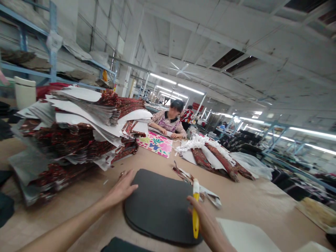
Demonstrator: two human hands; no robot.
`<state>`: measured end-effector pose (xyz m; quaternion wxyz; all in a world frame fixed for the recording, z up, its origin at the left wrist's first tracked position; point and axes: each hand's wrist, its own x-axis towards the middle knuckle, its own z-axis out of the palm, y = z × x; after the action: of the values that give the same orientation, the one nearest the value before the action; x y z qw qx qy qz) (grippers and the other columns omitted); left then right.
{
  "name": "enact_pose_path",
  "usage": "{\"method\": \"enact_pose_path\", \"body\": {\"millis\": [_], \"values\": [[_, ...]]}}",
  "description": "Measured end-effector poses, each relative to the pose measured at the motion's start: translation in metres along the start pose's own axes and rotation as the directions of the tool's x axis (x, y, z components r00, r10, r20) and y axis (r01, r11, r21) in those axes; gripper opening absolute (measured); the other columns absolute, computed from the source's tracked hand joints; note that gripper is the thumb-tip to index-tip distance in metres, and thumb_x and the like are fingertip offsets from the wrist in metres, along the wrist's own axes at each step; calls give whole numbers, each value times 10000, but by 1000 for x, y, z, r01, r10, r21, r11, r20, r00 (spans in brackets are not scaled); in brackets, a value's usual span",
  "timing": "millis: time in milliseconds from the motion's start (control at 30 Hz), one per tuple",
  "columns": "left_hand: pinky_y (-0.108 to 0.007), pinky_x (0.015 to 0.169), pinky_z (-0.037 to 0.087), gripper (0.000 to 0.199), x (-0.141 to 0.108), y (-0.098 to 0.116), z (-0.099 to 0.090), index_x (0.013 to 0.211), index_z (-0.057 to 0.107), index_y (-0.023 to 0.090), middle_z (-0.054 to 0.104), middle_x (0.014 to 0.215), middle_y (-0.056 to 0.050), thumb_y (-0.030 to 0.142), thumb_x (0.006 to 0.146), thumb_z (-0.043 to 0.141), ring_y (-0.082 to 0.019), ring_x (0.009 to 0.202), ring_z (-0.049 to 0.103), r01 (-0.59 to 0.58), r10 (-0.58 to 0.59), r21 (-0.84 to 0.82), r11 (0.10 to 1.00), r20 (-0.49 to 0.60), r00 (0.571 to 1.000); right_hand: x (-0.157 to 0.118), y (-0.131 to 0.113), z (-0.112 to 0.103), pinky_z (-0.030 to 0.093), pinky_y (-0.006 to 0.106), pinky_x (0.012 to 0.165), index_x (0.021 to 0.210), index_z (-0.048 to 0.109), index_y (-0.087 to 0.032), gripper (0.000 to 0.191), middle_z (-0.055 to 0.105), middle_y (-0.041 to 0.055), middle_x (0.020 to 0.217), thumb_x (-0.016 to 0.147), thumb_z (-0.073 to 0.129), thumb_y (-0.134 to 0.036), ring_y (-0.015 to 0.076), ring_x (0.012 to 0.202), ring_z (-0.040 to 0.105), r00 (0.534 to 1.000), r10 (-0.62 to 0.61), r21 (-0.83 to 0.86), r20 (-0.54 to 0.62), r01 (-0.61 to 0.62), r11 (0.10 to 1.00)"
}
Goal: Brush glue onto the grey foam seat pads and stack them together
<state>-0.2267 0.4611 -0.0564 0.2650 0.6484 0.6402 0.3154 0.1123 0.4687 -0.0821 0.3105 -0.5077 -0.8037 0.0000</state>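
Note:
A stack of dark, round-cornered panels (160, 206) lies flat on the brown table in front of me. At its left edge is my left hand (124, 189), fingers stretched out with the thumb at the panels' rim, holding nothing. My right hand (202, 213) is at the stack's right edge, closed around a brush (195, 213) with a yellow handle and a whitish upper end. The brush stands nearly upright in view over the panels' right side. Most of my right fingers are hidden behind the thumb and handle.
Tall piles of red-patterned pieces with white sheets (76, 133) stand at left. Rolled patterned pieces with white strips (210, 154), scraps (183, 173) and a floral sheet (157, 143) lie further back. A co-worker (170, 120) sits across the table. A pale sheet (246, 234) lies at lower right.

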Motion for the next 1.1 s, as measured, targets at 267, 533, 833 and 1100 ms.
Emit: {"method": "enact_pose_path", "body": {"millis": [267,533,833,1100], "values": [[-360,677,499,397,35,1,6,1049,507,93,626,914,-115,249,695,597,-234,808,620,403,-373,-306,863,153,915,-46,20,25,507,305,720,1081,573,-241,381,653,81,878,707,593,-175,230,814,630,995,22,-137,93,-9,991],[-326,752,498,605,0,58,-23,1062,509,173,646,915,-29,206,474,649,-235,864,611,166,-17,-687,707,218,976,-10,9,-33,447,389,865,1214,460,-186,518,550,141,1195,713,585,-150,281,1102,515,983,-80,-171,-165,51,984],[-292,728,457,281,-24,111,-79,826,562,179,612,804,8,314,609,678,-209,808,574,-244,328,-564,789,50,944,51,-31,-166,390,415,888,1108,575,-211,379,655,60,934,729,580,-216,241,886,589,979,-192,-239,-61,173,956],[-382,994,295,156,-4,25,-41,650,649,220,631,948,-59,287,668,509,-268,1060,474,-465,472,-142,874,19,881,-23,-19,-71,457,328,797,1027,596,-248,289,654,64,957,838,430,-107,204,903,593,906,-424,-211,19,418,884]]}}
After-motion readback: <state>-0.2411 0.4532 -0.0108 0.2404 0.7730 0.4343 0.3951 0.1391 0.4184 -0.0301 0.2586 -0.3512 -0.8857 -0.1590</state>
